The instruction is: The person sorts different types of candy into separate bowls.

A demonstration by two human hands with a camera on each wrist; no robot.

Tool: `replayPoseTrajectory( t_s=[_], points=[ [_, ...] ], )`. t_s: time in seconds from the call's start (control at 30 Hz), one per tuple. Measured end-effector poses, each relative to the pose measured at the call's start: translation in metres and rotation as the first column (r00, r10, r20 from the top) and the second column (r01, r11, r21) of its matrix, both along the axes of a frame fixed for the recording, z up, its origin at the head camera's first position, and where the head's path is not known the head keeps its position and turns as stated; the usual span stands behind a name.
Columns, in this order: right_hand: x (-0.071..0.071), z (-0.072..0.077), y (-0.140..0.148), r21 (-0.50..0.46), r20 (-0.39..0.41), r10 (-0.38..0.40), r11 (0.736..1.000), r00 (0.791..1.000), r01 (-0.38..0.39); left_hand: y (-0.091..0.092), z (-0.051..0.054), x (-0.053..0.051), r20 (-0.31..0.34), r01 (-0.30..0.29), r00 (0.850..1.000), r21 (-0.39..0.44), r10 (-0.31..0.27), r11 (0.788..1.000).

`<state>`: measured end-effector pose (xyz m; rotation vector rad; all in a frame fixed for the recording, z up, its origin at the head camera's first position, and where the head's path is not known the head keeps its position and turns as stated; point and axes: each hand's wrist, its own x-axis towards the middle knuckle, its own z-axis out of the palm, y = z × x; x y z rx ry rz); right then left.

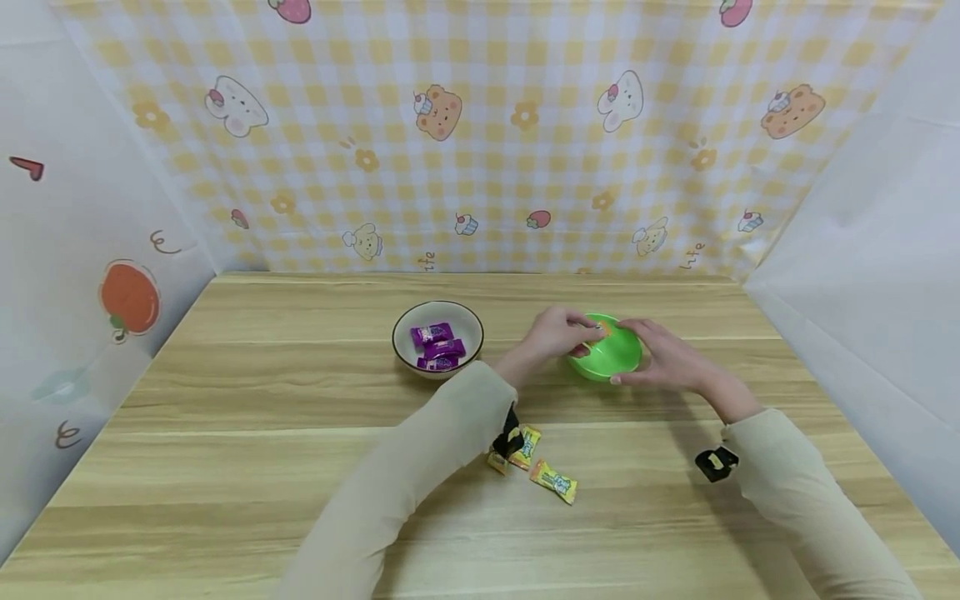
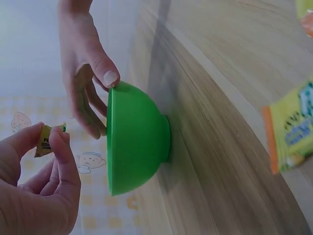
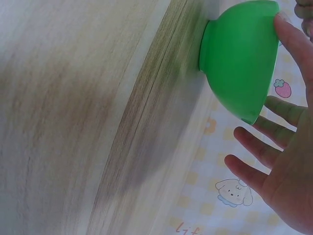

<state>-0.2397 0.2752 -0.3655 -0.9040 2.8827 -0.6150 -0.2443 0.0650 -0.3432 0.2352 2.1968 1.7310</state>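
Observation:
Between thumb and fingers my left hand point(image 1: 557, 333) pinches a small yellow wrapped candy point(image 2: 45, 142), held at the opening of a green bowl point(image 1: 611, 360). My right hand point(image 1: 667, 357) is at the bowl's right side. Its thumb touches the near rim, while the other fingers stretch straight and spread toward the far rim. How firmly it bears on the bowl I cannot tell. Near my left wrist lie yellow candies with orange ends: one candy point(image 1: 554, 482) in full view, another candy point(image 1: 528, 446) beside the wrist strap, and a third candy point(image 1: 498, 461) partly hidden by the sleeve.
Left of the green bowl stands a white bowl point(image 1: 401, 343) with a dark rim, containing several purple wrapped candies point(image 1: 444, 348). Both bowls are toward the back of the wooden table point(image 1: 247, 433). A yellow checked cloth point(image 1: 480, 183) hangs behind it, with white sheets at the sides.

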Motion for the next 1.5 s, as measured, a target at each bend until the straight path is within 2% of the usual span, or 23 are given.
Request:
replayPoseTrajectory(
  t_s=[0.2,0.4,0.57,0.63,0.67,0.73,0.77,0.83,0.9,0.97,1.03,1.1,1.13,1.3,1.4,1.5],
  points=[
    [0.0,-0.001,0.001,-0.005,-0.002,-0.001,1.0,1.0,0.001,0.009,0.002,0.003,0.015,-0.002,1.0,0.088,0.0,0.996],
    [-0.001,-0.002,0.002,-0.01,-0.02,0.012,1.0,1.0,-0.012,0.004,-0.007,0.01,-0.048,0.06,0.997,0.042,-0.058,0.997],
    [0.001,-0.002,0.001,-0.008,-0.017,0.009,1.0,1.0,-0.009,-0.005,-0.013,0.019,-0.007,0.105,0.995,0.06,-0.104,0.993],
    [0.001,-0.002,0.0,-0.007,-0.019,0.008,1.0,1.0,-0.008,-0.012,-0.014,0.024,-0.024,0.151,0.988,0.031,-0.15,0.988],
    [0.001,-0.002,0.0,-0.006,-0.022,0.009,1.0,1.0,-0.009,-0.015,-0.016,0.027,-0.064,0.189,0.98,-0.013,-0.189,0.982],
    [0.001,-0.002,0.0,-0.007,-0.032,0.009,1.0,0.999,-0.01,-0.025,-0.017,0.035,-0.149,0.275,0.945,-0.124,-0.292,0.953],
    [0.001,-0.002,0.0,-0.007,-0.035,0.01,1.0,0.999,-0.01,-0.03,-0.018,0.04,-0.198,0.311,0.916,-0.2,-0.349,0.929],
    [0.001,-0.002,0.001,-0.009,-0.04,0.009,1.0,0.999,-0.009,-0.04,-0.019,0.05,-0.281,0.355,0.838,-0.37,-0.468,0.859],
    [0.001,-0.001,0.001,-0.011,-0.043,0.007,1.0,0.999,-0.008,-0.05,-0.019,0.061,-0.332,0.355,0.755,-0.518,-0.565,0.778],
    [0.001,-0.001,0.001,-0.009,-0.046,0.007,1.0,0.999,-0.007,-0.059,-0.019,0.071,-0.359,0.309,0.685,-0.645,-0.634,0.699],
    [0.0,-0.001,0.001,-0.008,-0.047,0.006,1.0,0.999,-0.007,-0.067,-0.02,0.079,-0.369,0.251,0.64,-0.729,-0.674,0.637],
    [0.001,-0.001,0.002,-0.004,-0.046,0.006,1.0,0.999,-0.006,-0.074,-0.02,0.086,-0.376,0.189,0.611,-0.785,-0.696,0.59],
    [0.001,-0.001,0.002,-0.002,-0.046,0.005,1.0,0.999,-0.005,-0.078,-0.02,0.089,-0.378,0.161,0.602,-0.805,-0.703,0.571],
    [0.001,-0.001,0.002,0.004,-0.03,0.0,1.0,1.0,0.0,-0.092,-0.024,0.1,-0.393,0.053,0.556,-0.862,-0.732,0.504],
    [0.001,-0.002,0.002,0.005,-0.028,-0.004,1.0,1.0,0.004,-0.1,-0.028,0.106,-0.395,0.011,0.549,-0.878,-0.737,0.479],
    [0.001,-0.002,0.002,0.008,-0.029,-0.007,1.0,1.0,0.007,-0.107,-0.033,0.109,-0.383,0.01,0.568,-0.882,-0.728,0.471]
  ],
)
